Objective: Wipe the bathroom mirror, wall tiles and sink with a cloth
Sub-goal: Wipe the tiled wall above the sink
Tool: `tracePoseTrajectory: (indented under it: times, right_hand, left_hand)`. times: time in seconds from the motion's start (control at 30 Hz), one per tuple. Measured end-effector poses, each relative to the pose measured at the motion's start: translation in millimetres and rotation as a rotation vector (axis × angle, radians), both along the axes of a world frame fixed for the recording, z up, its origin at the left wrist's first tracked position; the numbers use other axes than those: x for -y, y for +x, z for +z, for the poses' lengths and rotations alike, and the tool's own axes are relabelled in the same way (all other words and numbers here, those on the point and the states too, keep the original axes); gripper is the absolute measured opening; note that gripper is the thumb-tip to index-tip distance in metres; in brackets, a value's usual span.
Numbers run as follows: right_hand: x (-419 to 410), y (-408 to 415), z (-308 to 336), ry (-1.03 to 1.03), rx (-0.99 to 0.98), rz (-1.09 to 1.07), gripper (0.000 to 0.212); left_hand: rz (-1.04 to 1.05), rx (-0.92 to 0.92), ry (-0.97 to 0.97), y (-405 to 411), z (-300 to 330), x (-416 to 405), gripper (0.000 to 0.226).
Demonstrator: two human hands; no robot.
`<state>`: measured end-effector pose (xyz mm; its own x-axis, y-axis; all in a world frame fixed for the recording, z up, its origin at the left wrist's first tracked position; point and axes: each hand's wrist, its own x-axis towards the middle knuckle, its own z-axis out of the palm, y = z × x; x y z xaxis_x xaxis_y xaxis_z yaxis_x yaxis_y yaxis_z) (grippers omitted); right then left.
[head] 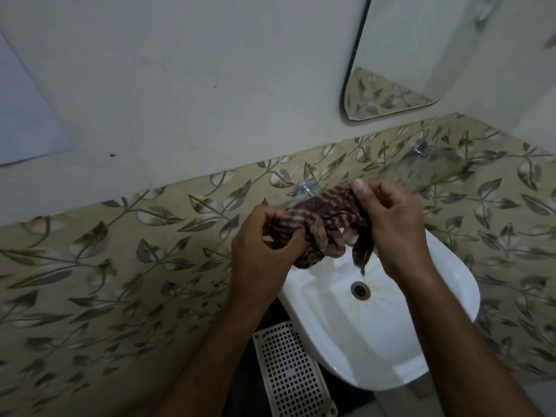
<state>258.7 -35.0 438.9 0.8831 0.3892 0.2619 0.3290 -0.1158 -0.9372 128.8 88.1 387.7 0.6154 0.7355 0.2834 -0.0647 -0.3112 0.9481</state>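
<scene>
A dark maroon striped cloth (323, 227) is bunched between both hands above the white sink (376, 341). My left hand (261, 251) grips its left end and my right hand (391, 227) pinches its right end, with a corner hanging down toward the drain (360, 289). The cloth hides most of the chrome tap (306, 186) behind it. Leaf-patterned wall tiles (120, 266) run behind and beside the sink. The mirror (406, 61) hangs on the wall at the upper right.
A cream perforated plastic basket (288, 374) stands under the sink's left side. A second chrome fitting (419, 147) sticks out of the tiles at the right. Plain pale wall (180, 85) fills the area above the tile band.
</scene>
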Motion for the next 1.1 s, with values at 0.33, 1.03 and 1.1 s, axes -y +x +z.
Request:
tracePoseTrajectory:
  times: [0.33, 1.03, 1.1]
  right_hand:
    - [-48, 76, -35, -0.191, 0.031, -0.057, 0.024]
    - [-47, 79, -89, -0.618, 0.503, 0.102, 0.055]
    - [-60, 61, -89, -0.686, 0.524, 0.055, 0.06]
  left_hand:
    - [0.146, -0.056, 0.065, 59, -14, -21, 0.026]
    - [0.18, -0.182, 0.17, 33, -41, -12, 0.04]
    - [0.157, -0.259, 0.298, 36, -38, -16, 0.044]
